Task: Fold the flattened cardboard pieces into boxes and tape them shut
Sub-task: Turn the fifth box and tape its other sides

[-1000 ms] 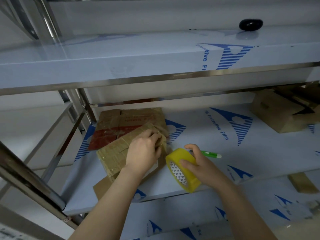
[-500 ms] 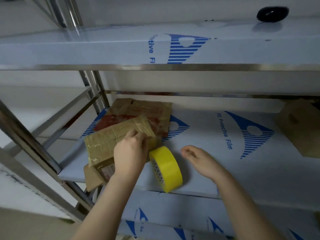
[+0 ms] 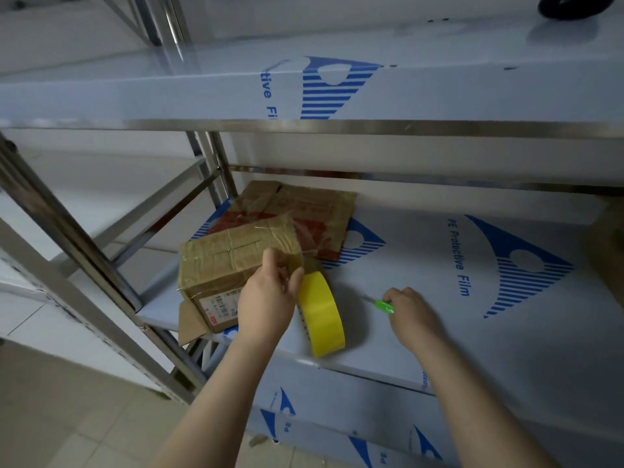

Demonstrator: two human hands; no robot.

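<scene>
A small taped cardboard box [image 3: 223,265] with a white label lies at the left end of the middle shelf [image 3: 439,265]. My left hand [image 3: 270,295] grips its right corner between thumb and fingers. A yellow tape roll [image 3: 322,315] stands on edge right beside that hand, and a pale strip seems to run from it to the box. Behind the box lies a flattened cardboard piece [image 3: 314,214] with red print. My right hand [image 3: 410,315] lies on the shelf to the right of the roll, fingers curled round a green-handled cutter [image 3: 383,305].
Another brown box [image 3: 609,251] shows at the right edge of the same shelf. The upper shelf's steel rim [image 3: 337,125] hangs overhead with a black object [image 3: 570,5] on top. Steel posts [image 3: 84,251] stand to the left, and a lower shelf [image 3: 337,417] lies below.
My right hand let go of the tape roll, set it on edge on the shelf, then moved right and took hold of the green cutter. My left hand stayed on the box.
</scene>
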